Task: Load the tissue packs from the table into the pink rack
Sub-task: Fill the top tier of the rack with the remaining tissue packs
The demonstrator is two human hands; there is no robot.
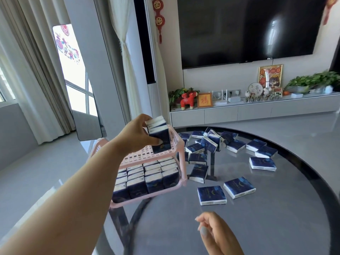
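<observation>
The left hand (135,134) is holding a small bunch of tissue packs (159,134), with the thumb on the near side and the fingers curling over the far top edge, so the packs are squeezed between them. The packs are dark blue and shiny, with white ends, shaped like flat little bricks. They are standing upright, long side going up and down, with the white ends facing up. Their bottoms are sitting at the top shelf of the pink rack (147,155), just below the fingertips. The rack is plastic, with a grid of small holes and rounded corners. On its lower shelf, under the hand, more packs (147,176) are standing in tight rows, white ends up. To the right of the fingers, loose packs (211,195) are lying flat or leaning all over the round, glossy grey table (276,208). The right hand (214,233) is hanging low over the table, fingers loosely bent, holding nothing.
</observation>
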